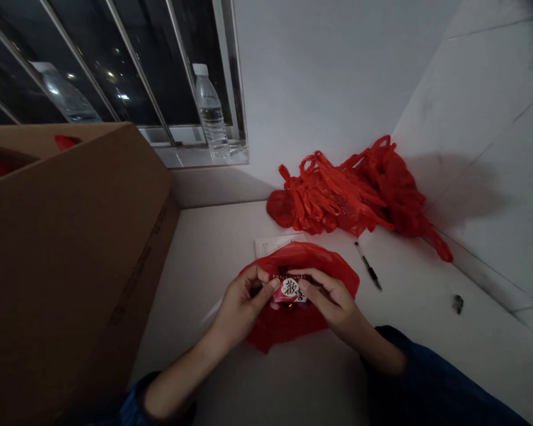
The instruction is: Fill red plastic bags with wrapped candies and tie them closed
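Note:
Between my two hands is a small candy packet (pixel 289 290), pink and white with large dark characters and the words "sweet sugar" along its top. My left hand (pixel 249 299) pinches its left side between thumb and fingers. On the right side, my right hand (pixel 331 296) grips it the same way, thumb in front. Beneath both hands a red plastic bag (pixel 288 331) lies spread on the white table (pixel 195 260). Small shiny bits show under the packet, too dark to make out. A printed sheet (pixel 270 244) is partly covered by the bag's far edge.
Several tied red plastic bags (pixel 337 195) are heaped against the wall. A black pen (pixel 368 266) and a small dark object (pixel 457 304) lie to the right. A tall cardboard box (pixel 71 254) stands at left. On the sill is a water bottle (pixel 211 112).

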Action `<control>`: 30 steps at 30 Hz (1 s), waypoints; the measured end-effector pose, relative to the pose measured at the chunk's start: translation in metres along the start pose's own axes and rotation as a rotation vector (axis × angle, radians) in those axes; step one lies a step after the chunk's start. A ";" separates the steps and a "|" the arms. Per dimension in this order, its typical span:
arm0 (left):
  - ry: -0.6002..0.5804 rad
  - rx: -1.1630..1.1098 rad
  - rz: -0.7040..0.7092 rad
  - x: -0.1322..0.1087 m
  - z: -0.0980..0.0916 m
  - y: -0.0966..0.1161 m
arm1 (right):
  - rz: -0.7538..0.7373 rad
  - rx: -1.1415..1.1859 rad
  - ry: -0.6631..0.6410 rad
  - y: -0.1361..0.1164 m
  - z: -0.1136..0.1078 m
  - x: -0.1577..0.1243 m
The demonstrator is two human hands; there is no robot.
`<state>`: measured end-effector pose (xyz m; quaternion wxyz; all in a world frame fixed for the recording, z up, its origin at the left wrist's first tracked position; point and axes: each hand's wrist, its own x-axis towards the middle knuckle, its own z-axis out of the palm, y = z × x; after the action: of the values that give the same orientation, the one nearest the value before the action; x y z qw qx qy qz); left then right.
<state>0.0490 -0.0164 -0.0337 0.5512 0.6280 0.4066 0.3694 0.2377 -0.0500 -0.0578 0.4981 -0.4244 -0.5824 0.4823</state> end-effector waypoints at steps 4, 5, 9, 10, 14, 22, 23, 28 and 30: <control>-0.008 -0.051 0.000 0.001 0.002 -0.003 | -0.008 -0.037 -0.013 0.003 0.002 -0.001; -0.015 -0.053 0.011 0.000 0.002 -0.003 | -0.017 -0.037 -0.027 0.003 0.002 -0.001; -0.010 0.245 0.123 -0.001 -0.005 -0.002 | -0.059 -0.126 -0.018 -0.001 -0.001 0.000; -0.006 0.392 0.144 -0.001 -0.008 -0.002 | -0.077 -0.198 0.030 -0.001 -0.003 0.001; -0.054 0.945 0.129 -0.001 -0.018 -0.006 | -0.186 -0.588 0.249 0.002 -0.017 0.003; -0.067 1.123 0.210 -0.001 -0.009 -0.024 | -0.354 -1.063 0.165 0.011 -0.016 0.008; -0.066 1.108 0.217 0.000 -0.007 -0.025 | -0.351 -1.091 0.132 0.012 -0.014 0.008; -0.167 0.918 0.246 0.003 -0.003 -0.032 | -0.288 -1.129 0.075 0.022 -0.012 0.008; -0.177 0.815 0.245 0.005 -0.005 -0.033 | -0.277 -1.105 0.071 0.025 -0.014 0.008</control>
<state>0.0432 -0.0082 -0.0657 0.2429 0.8671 0.3932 0.1860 0.2503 -0.0354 -0.0808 0.2799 -0.5577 -0.7811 0.0216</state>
